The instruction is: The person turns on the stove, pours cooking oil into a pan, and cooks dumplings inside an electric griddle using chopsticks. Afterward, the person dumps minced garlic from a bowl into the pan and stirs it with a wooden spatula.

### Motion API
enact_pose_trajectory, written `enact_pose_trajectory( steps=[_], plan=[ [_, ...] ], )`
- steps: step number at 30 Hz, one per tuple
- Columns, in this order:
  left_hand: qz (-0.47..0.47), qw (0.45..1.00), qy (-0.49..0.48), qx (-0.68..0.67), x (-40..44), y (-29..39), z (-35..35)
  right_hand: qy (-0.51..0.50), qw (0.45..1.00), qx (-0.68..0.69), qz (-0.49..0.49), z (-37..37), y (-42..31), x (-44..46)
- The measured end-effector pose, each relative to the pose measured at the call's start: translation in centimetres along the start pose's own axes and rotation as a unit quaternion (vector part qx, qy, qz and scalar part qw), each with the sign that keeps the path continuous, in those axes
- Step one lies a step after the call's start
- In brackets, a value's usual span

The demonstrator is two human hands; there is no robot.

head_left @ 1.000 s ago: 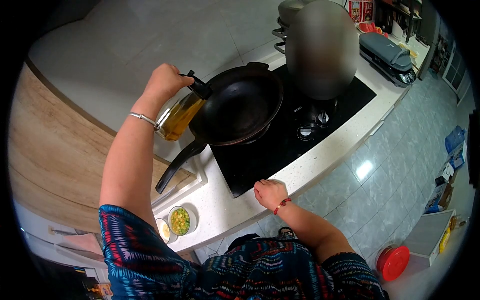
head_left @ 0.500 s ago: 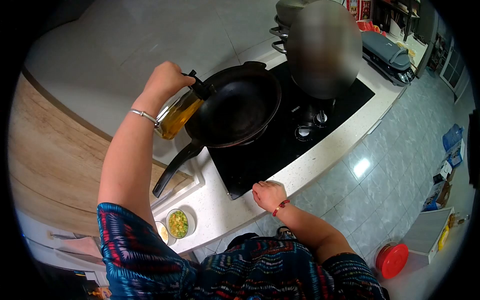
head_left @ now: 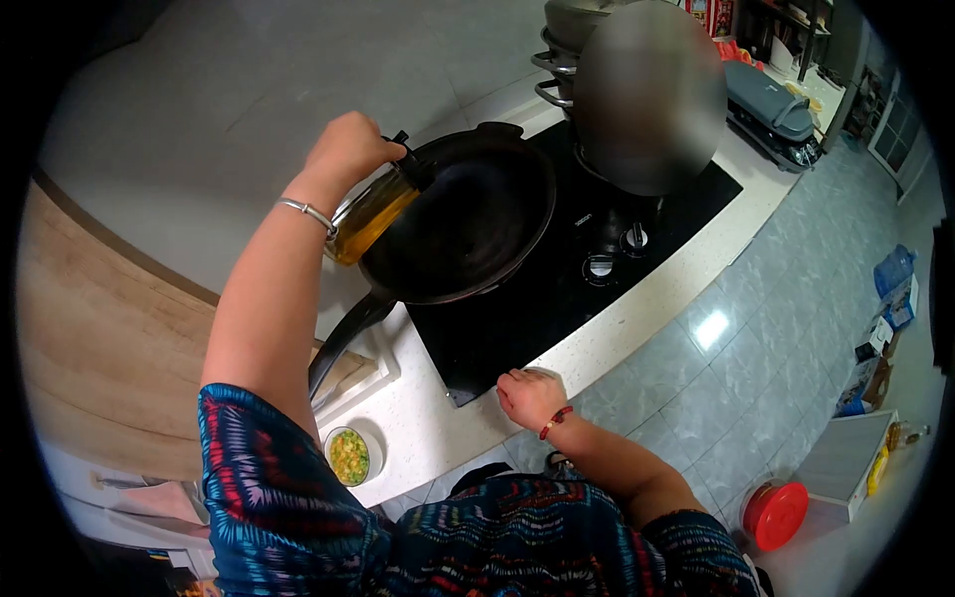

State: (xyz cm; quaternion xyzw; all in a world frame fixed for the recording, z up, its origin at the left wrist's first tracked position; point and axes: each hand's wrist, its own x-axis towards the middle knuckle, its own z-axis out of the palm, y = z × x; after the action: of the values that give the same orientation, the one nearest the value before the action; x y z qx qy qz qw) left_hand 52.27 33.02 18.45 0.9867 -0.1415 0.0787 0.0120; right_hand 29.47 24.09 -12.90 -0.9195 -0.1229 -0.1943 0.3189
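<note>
A wide black wok (head_left: 468,224), dark and dull inside, is being supported on the cooktop (head_left: 477,343), which is being framed by the pale speckled surface (head_left: 617,333). At the wok's left rim, a clear bottle (head_left: 373,219) of glossy amber oil is being held tilted, its black top turned toward the pan, by the left hand (head_left: 346,149), closed about its black handle, while the right hand (head_left: 534,400), loosely curled with nothing visible in it, is being rested on the surface's front edge.
</note>
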Motion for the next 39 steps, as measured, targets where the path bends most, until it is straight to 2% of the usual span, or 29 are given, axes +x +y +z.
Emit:
enact_pose_trajectory(
  steps=[1,3,6,8,10,16,18,19,25,27,34,39],
  plan=[
    [0.001,1.0,-0.007,-0.003,0.2,0.2,0.1,0.0,1.0,-0.001,0.002,0.0,-0.1,0.0],
    [0.005,1.0,-0.016,-0.007,0.9,0.4,0.3,-0.065,0.997,-0.019,0.033,-0.1,-0.2,-0.1],
    [0.016,0.999,-0.005,-0.028,2.1,0.1,1.0,-0.067,0.997,-0.009,0.03,0.0,-0.1,0.0],
    [0.036,0.999,0.035,-0.012,3.0,-0.5,1.5,-0.078,0.996,-0.009,0.034,-0.3,-0.1,0.1],
    [0.013,1.0,0.019,-0.006,3.3,-0.4,1.0,-0.09,0.995,-0.007,0.038,-0.3,-0.1,0.1],
    [-0.057,0.998,-0.014,0.026,4.7,-2.4,1.3,-0.054,0.998,0.007,0.023,0.4,0.1,-0.1],
    [-0.05,0.997,0.056,0.012,4.7,-3.4,1.7,-0.056,0.998,0.0,0.03,0.4,0.0,0.0],
    [-0.052,0.997,0.055,0.013,4.6,-3.7,1.7,-0.058,0.998,0.001,0.029,0.4,0.0,-0.1],
    [-0.094,0.992,-0.017,0.077,2.3,-3.5,-0.2,-0.033,0.999,0.0,0.021,0.2,-0.1,0.0],
    [-0.068,0.994,-0.019,0.088,1.5,-3.6,-0.5,-0.03,0.999,-0.003,0.017,-0.1,-0.1,0.1],
    [-0.08,0.995,-0.03,0.052,-2.1,-2.2,-2.2,-0.015,1.0,-0.009,0.003,-0.1,-0.3,0.1],
    [-0.032,0.996,-0.028,0.075,-2.6,-1.3,-2.5,-0.008,1.0,-0.014,0.001,-0.4,-0.4,0.2]
  ],
)
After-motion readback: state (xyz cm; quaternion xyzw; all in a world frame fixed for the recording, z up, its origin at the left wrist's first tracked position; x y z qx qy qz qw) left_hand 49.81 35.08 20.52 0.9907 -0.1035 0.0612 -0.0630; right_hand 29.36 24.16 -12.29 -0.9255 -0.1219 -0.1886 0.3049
